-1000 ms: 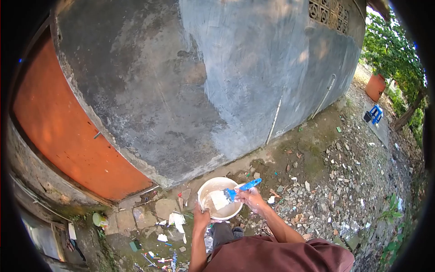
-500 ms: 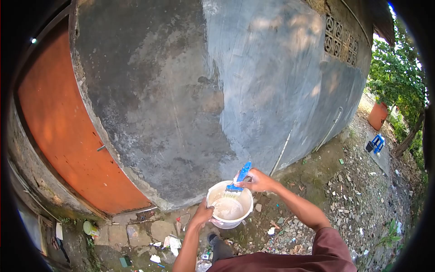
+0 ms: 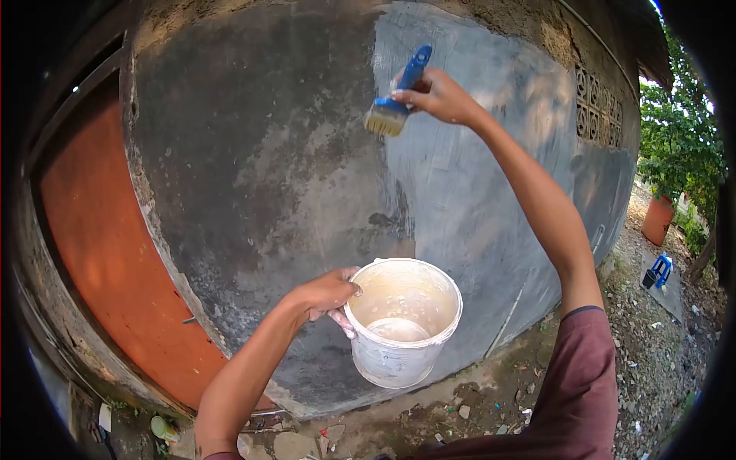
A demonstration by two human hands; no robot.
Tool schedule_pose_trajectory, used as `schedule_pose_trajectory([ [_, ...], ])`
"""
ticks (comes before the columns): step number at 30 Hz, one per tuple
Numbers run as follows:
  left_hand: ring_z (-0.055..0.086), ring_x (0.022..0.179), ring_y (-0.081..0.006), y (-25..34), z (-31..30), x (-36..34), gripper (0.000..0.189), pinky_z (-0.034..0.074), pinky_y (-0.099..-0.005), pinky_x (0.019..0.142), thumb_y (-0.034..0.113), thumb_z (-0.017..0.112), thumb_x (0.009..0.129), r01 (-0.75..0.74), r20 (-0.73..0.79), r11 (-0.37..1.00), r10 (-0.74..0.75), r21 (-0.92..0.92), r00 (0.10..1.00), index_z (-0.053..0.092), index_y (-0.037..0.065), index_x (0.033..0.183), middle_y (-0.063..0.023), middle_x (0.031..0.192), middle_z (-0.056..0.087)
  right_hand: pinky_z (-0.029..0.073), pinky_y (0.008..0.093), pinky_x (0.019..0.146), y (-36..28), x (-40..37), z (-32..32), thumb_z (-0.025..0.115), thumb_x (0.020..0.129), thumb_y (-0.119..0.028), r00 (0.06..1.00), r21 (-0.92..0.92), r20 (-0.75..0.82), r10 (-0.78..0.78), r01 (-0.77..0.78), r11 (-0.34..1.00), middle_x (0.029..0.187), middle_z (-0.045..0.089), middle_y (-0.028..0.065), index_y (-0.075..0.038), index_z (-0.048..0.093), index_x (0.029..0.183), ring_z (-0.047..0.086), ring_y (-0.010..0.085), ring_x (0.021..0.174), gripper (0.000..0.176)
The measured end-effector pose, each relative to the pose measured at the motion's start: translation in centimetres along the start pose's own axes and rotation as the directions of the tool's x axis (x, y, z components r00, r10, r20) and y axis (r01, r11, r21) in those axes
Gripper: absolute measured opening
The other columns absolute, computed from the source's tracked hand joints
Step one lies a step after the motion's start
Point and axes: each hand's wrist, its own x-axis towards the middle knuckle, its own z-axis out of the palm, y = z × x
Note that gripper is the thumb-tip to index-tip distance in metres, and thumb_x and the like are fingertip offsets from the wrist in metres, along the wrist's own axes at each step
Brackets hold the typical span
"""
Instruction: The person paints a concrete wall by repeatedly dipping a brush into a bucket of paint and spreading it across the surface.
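My right hand [image 3: 438, 95] grips a wide paintbrush [image 3: 400, 97] by its blue handle, raised high in front of the wall. Its pale bristles point down and to the left, near the border between bare and coated wall. My left hand [image 3: 328, 295] clasps the left rim of a white plastic bucket [image 3: 399, 359], thumb inside and paint-smeared fingers outside. Pale, whitish paint [image 3: 398, 330] lies in the bottom of the bucket. Behind both hands stands the wall [image 3: 276, 169], dark grey and blotchy on the left, covered with a lighter blue-grey coat on the right.
An orange door [image 3: 115, 253] is set in the wall at left. Ventilation blocks [image 3: 598, 107] sit high on the right. Rubble and litter cover the ground [image 3: 652, 368]. Farther off are a blue stool [image 3: 662, 270], a black pail [image 3: 649, 279] and an orange drum [image 3: 658, 220].
My right hand has lifted the paintbrush out of the bucket and up toward the top of the wall. My left hand has raised the bucket higher and closer to me.
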Motion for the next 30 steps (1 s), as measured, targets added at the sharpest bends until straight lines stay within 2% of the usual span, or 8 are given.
schedule_pose_trajectory([
  [5, 0.068, 0.058, -0.0224, 4.1, -3.2, 1.5, 0.041, 0.063, -0.0307, 0.051, 0.008, 0.042, 0.093, -0.013, -0.022, 0.985, 0.017, 0.170, 1.000, 0.042, -0.004, 0.133, -0.0225, 0.099, 0.064, 0.053, 0.0348, 0.074, 2.5, 13.3, -7.1, 0.065, 0.089, -0.016, 0.792, -0.346, -0.397, -0.464, 0.339, 0.875, 0.098, 0.072, 0.0125, -0.007, 0.070, 0.104, 0.069, 0.0244, 0.087, 0.019],
  [10, 0.067, 0.058, -0.0217, 6.4, -3.5, 2.4, 0.043, 0.063, -0.0304, 0.049, 0.008, 0.043, 0.093, 0.014, -0.060, 0.973, 0.000, 0.229, 0.998, 0.043, -0.003, 0.135, -0.0211, 0.098, 0.064, 0.052, 0.0334, 0.072, 4.2, 18.0, -7.9, 0.066, 0.084, -0.009, 0.672, -0.430, -0.418, -0.611, 0.445, 0.785, 0.093, 0.071, 0.0144, -0.003, 0.067, 0.094, 0.069, 0.0208, 0.088, 0.012],
  [12, 0.067, 0.058, -0.0208, 6.9, -3.1, 2.5, 0.042, 0.062, -0.0296, 0.049, 0.009, 0.045, 0.093, -0.002, -0.094, 0.975, 0.024, 0.224, 0.995, 0.045, -0.003, 0.134, -0.0198, 0.096, 0.065, 0.055, 0.0384, 0.076, 6.9, 17.8, -6.0, 0.065, 0.088, -0.014, 0.729, -0.557, -0.361, -0.581, 0.331, 0.762, 0.102, 0.071, 0.0085, -0.013, 0.069, 0.105, 0.068, 0.0290, 0.087, 0.017],
  [14, 0.067, 0.058, -0.0199, 6.8, -3.3, 3.3, 0.043, 0.062, -0.0289, 0.048, 0.009, 0.046, 0.093, -0.008, -0.111, 0.974, 0.034, 0.226, 0.993, 0.045, -0.002, 0.135, -0.0191, 0.096, 0.065, 0.055, 0.0400, 0.073, 9.1, 15.7, -3.3, 0.065, 0.081, -0.003, 0.641, -0.662, -0.186, -0.744, 0.478, 0.577, 0.102, 0.069, 0.0077, -0.015, 0.068, 0.103, 0.067, 0.0323, 0.086, 0.025],
  [18, 0.067, 0.059, -0.0166, 7.4, -2.7, 4.3, 0.044, 0.060, -0.0265, 0.047, 0.009, 0.046, 0.092, 0.019, -0.098, 0.972, 0.004, 0.234, 0.995, 0.046, 0.000, 0.135, -0.0165, 0.097, 0.066, 0.055, 0.0395, 0.074, 9.3, 5.4, 2.2, 0.065, 0.075, 0.003, 0.798, -0.432, 0.125, -0.590, 0.579, 0.691, 0.099, 0.069, 0.0090, -0.012, 0.067, 0.099, 0.067, 0.0308, 0.084, 0.029],
  [22, 0.067, 0.061, -0.0147, 7.7, -1.6, 6.4, 0.043, 0.059, -0.0255, 0.047, 0.008, 0.046, 0.092, 0.023, -0.110, 0.973, 0.002, 0.229, 0.994, 0.049, 0.001, 0.134, -0.0144, 0.097, 0.067, 0.056, 0.0370, 0.073, 8.1, 2.8, 1.9, 0.069, 0.080, -0.002, 0.764, -0.144, 0.331, -0.554, 0.621, 0.770, 0.095, 0.071, 0.0110, -0.004, 0.069, 0.097, 0.069, 0.0283, 0.087, 0.017],
  [26, 0.065, 0.061, -0.0129, 8.7, -0.3, 8.2, 0.044, 0.058, -0.0244, 0.046, 0.007, 0.046, 0.090, 0.024, -0.163, 0.973, 0.014, 0.229, 0.987, 0.051, 0.003, 0.133, -0.0124, 0.097, 0.067, 0.058, 0.0343, 0.079, 10.2, 13.4, -4.2, 0.065, 0.086, -0.004, 0.823, -0.281, 0.022, -0.568, 0.551, 0.786, 0.099, 0.071, 0.0130, -0.005, 0.069, 0.102, 0.070, 0.0232, 0.087, 0.017],
  [30, 0.064, 0.060, -0.0120, 10.0, 1.1, 8.8, 0.043, 0.057, -0.0245, 0.045, 0.007, 0.048, 0.089, 0.003, -0.240, 0.985, 0.039, 0.172, 0.970, 0.053, 0.003, 0.132, -0.0110, 0.092, 0.067, 0.051, 0.0355, 0.067, 8.1, 21.1, -11.3, 0.066, 0.085, -0.011, 0.590, -0.447, -0.271, -0.761, 0.623, 0.642, 0.086, 0.069, 0.0159, -0.002, 0.065, 0.093, 0.068, 0.0235, 0.080, 0.012],
])
